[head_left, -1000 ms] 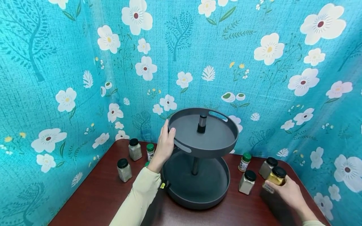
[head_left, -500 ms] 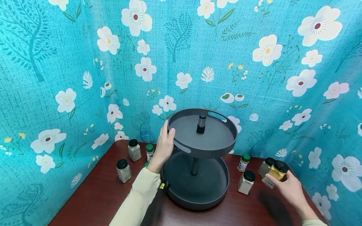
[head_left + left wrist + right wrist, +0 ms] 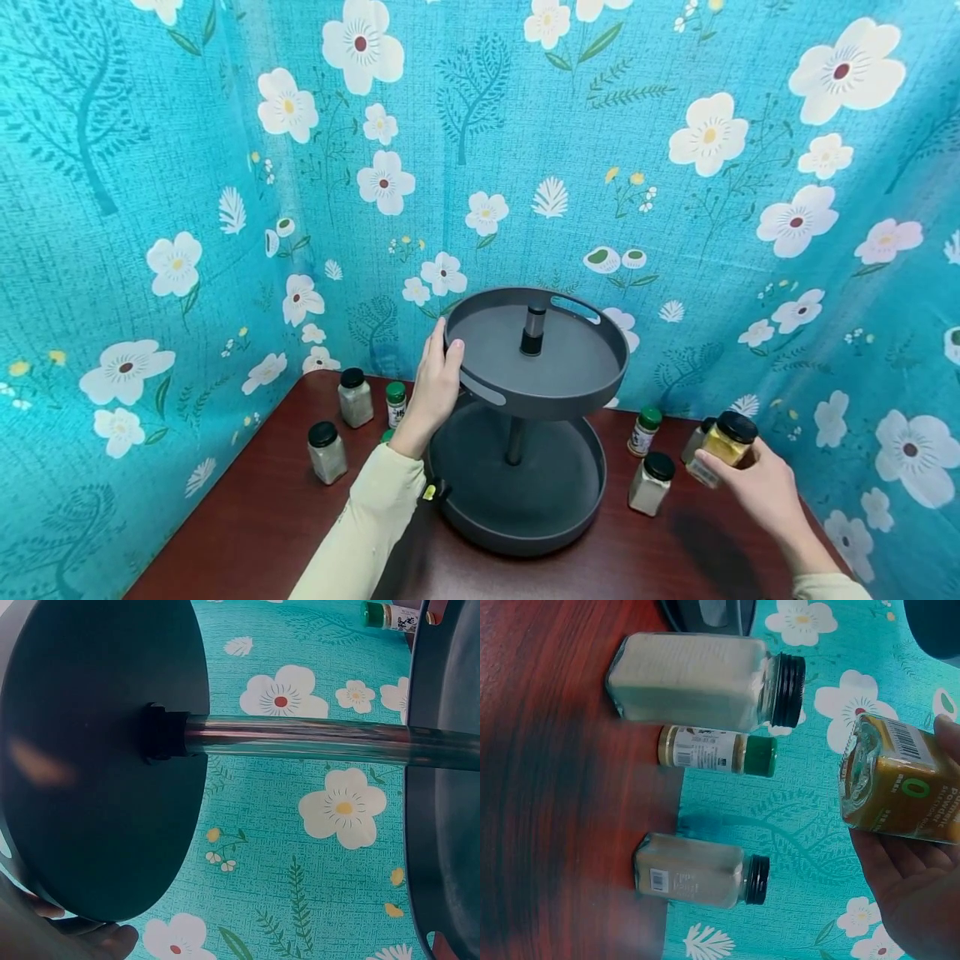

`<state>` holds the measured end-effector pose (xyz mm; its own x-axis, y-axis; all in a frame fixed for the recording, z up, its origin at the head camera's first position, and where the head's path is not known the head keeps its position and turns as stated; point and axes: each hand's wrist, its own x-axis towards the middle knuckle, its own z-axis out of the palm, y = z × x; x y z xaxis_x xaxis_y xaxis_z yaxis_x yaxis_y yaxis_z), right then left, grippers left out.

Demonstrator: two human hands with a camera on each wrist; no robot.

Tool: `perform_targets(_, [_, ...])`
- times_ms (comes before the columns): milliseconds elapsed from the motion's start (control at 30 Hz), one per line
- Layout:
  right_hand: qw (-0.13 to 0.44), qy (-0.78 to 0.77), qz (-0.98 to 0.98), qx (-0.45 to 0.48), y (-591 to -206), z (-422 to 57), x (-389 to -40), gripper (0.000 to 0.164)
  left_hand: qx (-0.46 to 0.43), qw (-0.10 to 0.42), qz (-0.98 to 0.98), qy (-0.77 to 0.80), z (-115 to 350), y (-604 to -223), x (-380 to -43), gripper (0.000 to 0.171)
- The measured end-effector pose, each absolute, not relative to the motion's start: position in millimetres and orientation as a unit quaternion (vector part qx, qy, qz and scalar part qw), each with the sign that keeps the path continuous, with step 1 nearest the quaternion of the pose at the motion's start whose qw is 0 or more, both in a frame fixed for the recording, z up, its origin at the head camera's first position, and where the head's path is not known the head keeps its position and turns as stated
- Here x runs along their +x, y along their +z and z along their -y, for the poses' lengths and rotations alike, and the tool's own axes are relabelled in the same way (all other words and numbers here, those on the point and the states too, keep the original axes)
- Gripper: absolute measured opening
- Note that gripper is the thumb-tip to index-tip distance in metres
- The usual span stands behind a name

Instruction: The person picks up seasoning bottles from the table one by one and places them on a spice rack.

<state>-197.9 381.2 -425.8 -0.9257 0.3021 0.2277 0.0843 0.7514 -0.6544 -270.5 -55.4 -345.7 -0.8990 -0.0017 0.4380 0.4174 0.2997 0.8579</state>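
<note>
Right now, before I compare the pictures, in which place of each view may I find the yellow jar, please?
Head: the yellow jar is in the right part, below the middle, held by the right hand.
Left wrist: not in this picture.
Right wrist: at the right edge, about mid-height, again in that hand.
Shared landmark: the turquoise flowered cloth, in the background of all three views.

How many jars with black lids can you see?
5. Left of the tiered tray: a back jar and a front jar. Right of it: a near jar, a partly covered far jar, and a yellow jar in the right hand. Others could be hidden.
</note>
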Motion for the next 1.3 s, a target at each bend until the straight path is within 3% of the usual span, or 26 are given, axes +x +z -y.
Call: perform_targets(1300, [0.189,0.354,0.913,-0.069,-372.4,-332.1,-200.5,0.063,-0.138,0.164,0.773,-0.597,55.7,-344.8,-267.3,0.061])
